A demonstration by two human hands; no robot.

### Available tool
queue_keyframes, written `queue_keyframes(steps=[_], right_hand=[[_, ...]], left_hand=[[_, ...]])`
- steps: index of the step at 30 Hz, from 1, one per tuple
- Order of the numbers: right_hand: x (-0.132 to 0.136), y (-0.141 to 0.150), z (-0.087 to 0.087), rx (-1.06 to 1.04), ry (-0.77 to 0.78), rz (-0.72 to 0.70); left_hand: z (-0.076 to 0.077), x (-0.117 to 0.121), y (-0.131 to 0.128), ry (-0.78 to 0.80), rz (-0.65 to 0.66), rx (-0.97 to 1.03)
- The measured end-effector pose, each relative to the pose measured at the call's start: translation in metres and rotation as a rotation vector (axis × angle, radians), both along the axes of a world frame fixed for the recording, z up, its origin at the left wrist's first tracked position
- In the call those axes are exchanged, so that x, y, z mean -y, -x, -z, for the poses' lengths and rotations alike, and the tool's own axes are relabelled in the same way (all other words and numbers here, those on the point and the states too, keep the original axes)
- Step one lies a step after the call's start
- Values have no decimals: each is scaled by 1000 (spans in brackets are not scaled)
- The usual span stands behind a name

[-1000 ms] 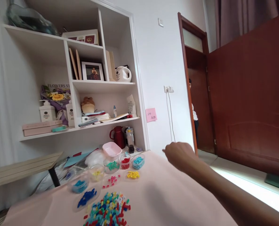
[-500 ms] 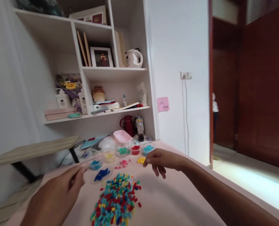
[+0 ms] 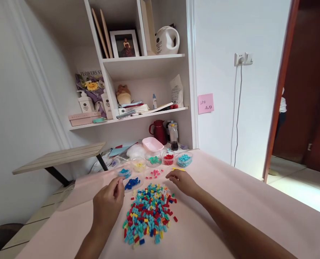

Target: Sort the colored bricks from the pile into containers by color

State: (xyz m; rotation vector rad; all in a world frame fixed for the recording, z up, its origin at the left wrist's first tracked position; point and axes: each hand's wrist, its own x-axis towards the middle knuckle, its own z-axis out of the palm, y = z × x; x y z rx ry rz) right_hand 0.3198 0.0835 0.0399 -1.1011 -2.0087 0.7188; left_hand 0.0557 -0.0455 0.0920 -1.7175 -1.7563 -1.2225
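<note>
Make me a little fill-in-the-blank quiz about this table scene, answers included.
The tub between the green pieces and the light-blue pieces holds ____ pieces.
The hand nearest the dark-blue pieces is the person's ____ one.
The pink note on the wall bears the number ____.
Missing words: red; left; 250.

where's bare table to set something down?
Bare pink tabletop right of the right forearm, out to its edge; another patch left of the left forearm. Crowded: the brick pile between the forearms and the tubs behind it.
</note>
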Motion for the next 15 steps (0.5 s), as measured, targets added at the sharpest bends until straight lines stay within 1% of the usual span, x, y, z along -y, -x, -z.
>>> queue_keyframes(steps=[3, 6, 8, 12, 13, 15], right_hand=[[-2, 4, 11, 88, -113, -51], [-6, 6, 14, 138, -128, -129], [-10, 11, 13, 205, -127, -161], [-16, 28, 13, 478, -140, -128], [-17, 33, 14, 519, -142, -114], [-17, 45, 16, 558, -150, -103]], left_hand=[[30, -6, 4, 95, -12, 244], [50, -9, 3, 155, 45, 317], [58, -12, 3, 173, 62, 320], [65, -16, 6, 209, -35, 249], [68, -18, 7, 249, -50, 219], [75, -21, 10, 377, -53, 135]])
